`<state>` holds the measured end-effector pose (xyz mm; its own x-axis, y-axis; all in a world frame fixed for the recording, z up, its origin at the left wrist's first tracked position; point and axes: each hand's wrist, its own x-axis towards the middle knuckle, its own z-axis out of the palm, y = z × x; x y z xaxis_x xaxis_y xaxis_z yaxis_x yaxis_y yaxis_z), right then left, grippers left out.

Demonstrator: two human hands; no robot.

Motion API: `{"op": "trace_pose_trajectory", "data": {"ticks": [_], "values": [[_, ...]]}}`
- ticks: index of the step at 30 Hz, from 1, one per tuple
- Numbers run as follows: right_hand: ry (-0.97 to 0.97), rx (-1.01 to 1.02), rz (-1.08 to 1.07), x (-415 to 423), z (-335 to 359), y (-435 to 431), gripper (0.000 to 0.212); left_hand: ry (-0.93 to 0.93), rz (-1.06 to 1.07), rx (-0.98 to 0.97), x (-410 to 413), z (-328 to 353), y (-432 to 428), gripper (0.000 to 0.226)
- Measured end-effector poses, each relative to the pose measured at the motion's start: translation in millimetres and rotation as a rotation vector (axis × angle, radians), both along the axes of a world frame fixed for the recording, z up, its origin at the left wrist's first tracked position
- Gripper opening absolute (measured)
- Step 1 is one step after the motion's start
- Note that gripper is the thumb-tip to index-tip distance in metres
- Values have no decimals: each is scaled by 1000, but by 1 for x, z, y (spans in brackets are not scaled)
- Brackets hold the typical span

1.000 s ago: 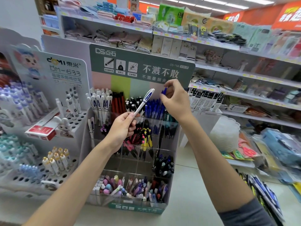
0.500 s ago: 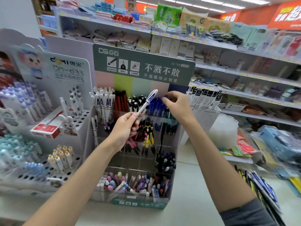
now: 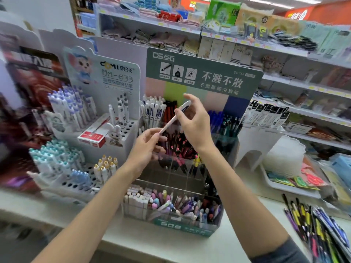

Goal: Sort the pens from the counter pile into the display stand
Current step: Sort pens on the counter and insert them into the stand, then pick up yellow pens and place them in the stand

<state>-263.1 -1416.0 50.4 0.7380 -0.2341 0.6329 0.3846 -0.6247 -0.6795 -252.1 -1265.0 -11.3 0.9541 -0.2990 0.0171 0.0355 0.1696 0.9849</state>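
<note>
while aloft, pen (image 3: 173, 118) between both hands (image 3: 146, 149) (image 3: 195, 126)

Shop aisle, with stocked shelving behind a white surface.
The pale surface (image 3: 152, 242) runs across the foreground. Beyond its far edge stand white tiered shelves (image 3: 281, 51) packed with folded cloths (image 3: 152, 39) and blurred packets. A plain white wall (image 3: 38, 14) fills the upper left. An orange sign band (image 3: 330, 12) and ceiling strip lights (image 3: 266, 1) show at the upper right.

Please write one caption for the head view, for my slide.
Left hand and right hand hold one white pen near its two ends at the display stand.
</note>
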Motion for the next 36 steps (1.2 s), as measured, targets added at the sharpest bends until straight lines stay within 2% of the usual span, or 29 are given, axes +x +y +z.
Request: {"op": "trace_pose_trajectory", "data": {"ticks": [3,6,10,14,18,25,28,31,36], "values": [[-140,12,-80,11,-1,26,42,5,202,59,-1,-8,43,20],[-141,-230,-88,27,-21,48,44,36,296,84,-2,-14,75,22],[-32,-391,-77,39,-63,62,40,72,281,107,-7,-21,99,22],[18,-536,-162,42,-86,71,22,96,231,172,-8,-26,109,21],[-4,-528,-228,24,-89,63,33,89,204,179,-10,-22,96,19],[-66,-422,-317,-54,-82,-22,18,18,15,232,-37,-8,5,21],[-21,-387,-389,-99,-86,-81,17,0,-81,254,-59,-7,-58,24],[97,-332,-458,-156,-100,-154,16,8,-176,273,-90,-18,-131,24],[432,-279,-582,-265,-140,-280,19,98,-283,311,-161,-59,-252,23]]}}
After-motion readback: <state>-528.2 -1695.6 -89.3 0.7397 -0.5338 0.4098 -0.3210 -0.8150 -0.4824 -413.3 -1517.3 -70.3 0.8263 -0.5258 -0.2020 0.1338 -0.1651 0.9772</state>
